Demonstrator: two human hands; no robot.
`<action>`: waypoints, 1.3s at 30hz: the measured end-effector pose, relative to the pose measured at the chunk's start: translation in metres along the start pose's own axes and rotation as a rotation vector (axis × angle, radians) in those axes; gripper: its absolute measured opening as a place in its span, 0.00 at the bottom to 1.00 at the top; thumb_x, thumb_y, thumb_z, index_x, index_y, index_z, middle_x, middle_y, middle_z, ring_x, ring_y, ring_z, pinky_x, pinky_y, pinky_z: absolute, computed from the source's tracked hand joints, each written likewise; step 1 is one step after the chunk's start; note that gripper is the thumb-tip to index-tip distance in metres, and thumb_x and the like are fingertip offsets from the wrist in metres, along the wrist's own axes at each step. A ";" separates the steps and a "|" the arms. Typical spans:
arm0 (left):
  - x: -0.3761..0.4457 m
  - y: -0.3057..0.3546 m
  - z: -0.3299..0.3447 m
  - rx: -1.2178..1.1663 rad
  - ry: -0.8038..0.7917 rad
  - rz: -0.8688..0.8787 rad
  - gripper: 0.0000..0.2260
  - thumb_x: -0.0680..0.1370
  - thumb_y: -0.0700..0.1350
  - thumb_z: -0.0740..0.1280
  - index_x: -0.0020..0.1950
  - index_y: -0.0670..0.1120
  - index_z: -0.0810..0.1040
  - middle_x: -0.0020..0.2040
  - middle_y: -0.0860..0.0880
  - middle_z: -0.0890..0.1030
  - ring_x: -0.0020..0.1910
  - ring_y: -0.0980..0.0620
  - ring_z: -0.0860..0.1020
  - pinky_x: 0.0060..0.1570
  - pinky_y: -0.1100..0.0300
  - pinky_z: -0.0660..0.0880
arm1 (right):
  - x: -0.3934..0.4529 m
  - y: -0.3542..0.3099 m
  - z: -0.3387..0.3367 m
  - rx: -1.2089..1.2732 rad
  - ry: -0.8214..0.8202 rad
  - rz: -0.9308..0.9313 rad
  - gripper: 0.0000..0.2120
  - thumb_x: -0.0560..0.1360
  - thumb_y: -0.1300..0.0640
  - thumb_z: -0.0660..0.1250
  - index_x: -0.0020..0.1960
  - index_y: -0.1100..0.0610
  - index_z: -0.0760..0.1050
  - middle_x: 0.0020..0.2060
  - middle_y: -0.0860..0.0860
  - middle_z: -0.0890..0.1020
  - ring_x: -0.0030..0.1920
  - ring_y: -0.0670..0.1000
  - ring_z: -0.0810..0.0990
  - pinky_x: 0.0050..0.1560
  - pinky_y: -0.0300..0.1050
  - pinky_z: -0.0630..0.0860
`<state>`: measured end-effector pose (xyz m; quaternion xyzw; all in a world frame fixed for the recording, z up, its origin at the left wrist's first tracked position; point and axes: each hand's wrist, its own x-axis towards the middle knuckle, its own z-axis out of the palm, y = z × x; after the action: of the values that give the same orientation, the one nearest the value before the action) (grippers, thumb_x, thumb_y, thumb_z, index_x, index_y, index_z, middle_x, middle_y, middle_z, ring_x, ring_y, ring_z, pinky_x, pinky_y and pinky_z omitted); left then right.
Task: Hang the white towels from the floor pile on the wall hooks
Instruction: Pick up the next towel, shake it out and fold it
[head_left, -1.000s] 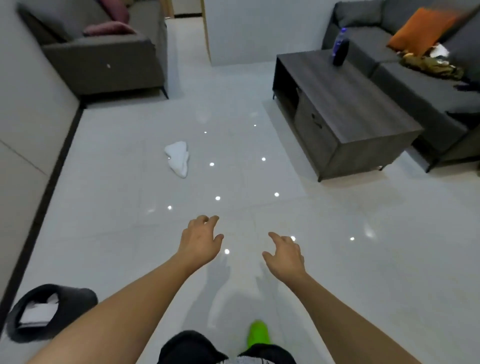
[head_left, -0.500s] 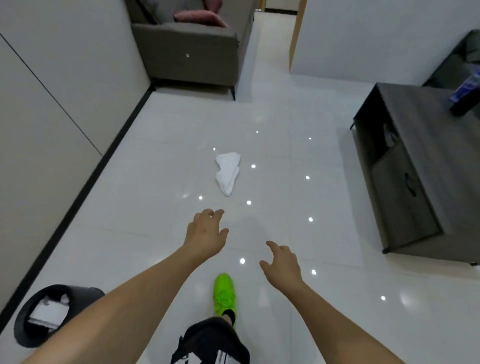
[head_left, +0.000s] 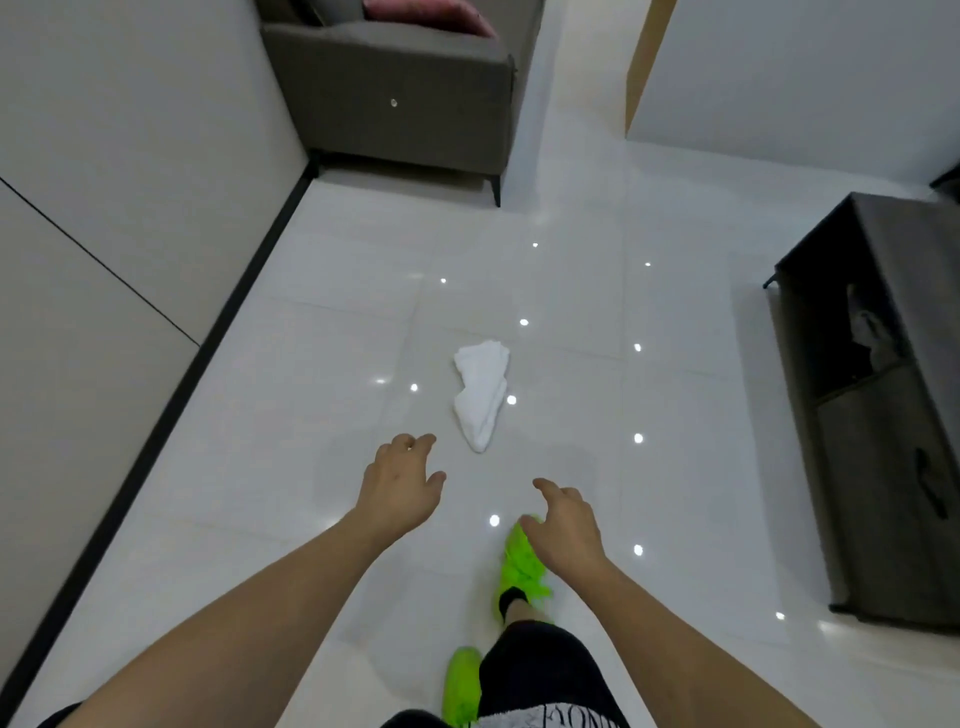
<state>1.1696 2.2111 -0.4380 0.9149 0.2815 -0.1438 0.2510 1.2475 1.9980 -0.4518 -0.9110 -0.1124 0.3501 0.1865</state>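
1. Left hand (head_left: 400, 488): empty, fingers spread and loosely bent, palm down. It hangs above the floor, just short of the near tip of the towel pile (head_left: 482, 393) and slightly to its left. Not touching.

2. Right hand (head_left: 563, 525): empty, fingers loosely bent, index finger pointing forward. It sits nearer the body than the left hand, below and to the right of the pile's near tip, over the front shoe (head_left: 519, 566).

3. Arms: both bare forearms are stretched forward and downward, converging toward the pile.

4. Towel pile: white, crumpled, lying on the glossy floor (head_left: 311, 415), well apart from the wall (head_left: 104, 208) on its left. No wall hooks are in view.

5. Change: a second ago the pile lay far ahead and to the left of the hands; now it is centred and close in front of them. The bin once seen at lower left is out of view, and the cabinet (head_left: 883, 415) has moved to the right edge. The person has stepped toward the pile.

6. Meaning for the task: judged as the approach stage; no towel is picked up or hung from here yet. A bend and a reach come next.

7. Surroundings: a grey sofa (head_left: 405, 98) beyond the pile; a second green shoe (head_left: 462, 680) behind the first.
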 end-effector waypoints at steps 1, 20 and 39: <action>0.020 -0.003 -0.002 -0.001 -0.011 -0.013 0.26 0.80 0.52 0.63 0.76 0.48 0.64 0.71 0.43 0.68 0.67 0.42 0.68 0.64 0.50 0.69 | 0.022 -0.006 -0.002 -0.011 -0.017 0.002 0.28 0.77 0.50 0.65 0.76 0.49 0.62 0.67 0.55 0.71 0.66 0.57 0.70 0.64 0.50 0.70; 0.402 -0.054 0.044 -0.062 -0.319 -0.131 0.24 0.78 0.48 0.67 0.73 0.45 0.70 0.66 0.39 0.73 0.64 0.40 0.72 0.63 0.53 0.68 | 0.439 -0.104 0.013 -0.216 -0.303 0.020 0.23 0.75 0.54 0.65 0.69 0.55 0.69 0.56 0.59 0.74 0.58 0.62 0.74 0.52 0.50 0.72; 0.663 -0.212 0.238 0.094 -0.518 -0.110 0.21 0.78 0.51 0.65 0.71 0.47 0.71 0.66 0.40 0.72 0.66 0.40 0.71 0.65 0.52 0.67 | 0.728 -0.025 0.234 -0.496 -0.299 -0.090 0.12 0.75 0.65 0.59 0.57 0.58 0.73 0.52 0.57 0.75 0.48 0.60 0.79 0.40 0.48 0.67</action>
<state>1.5466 2.5276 -0.9839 0.8415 0.2501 -0.3995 0.2639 1.6176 2.3261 -1.0355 -0.8612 -0.2610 0.4338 -0.0453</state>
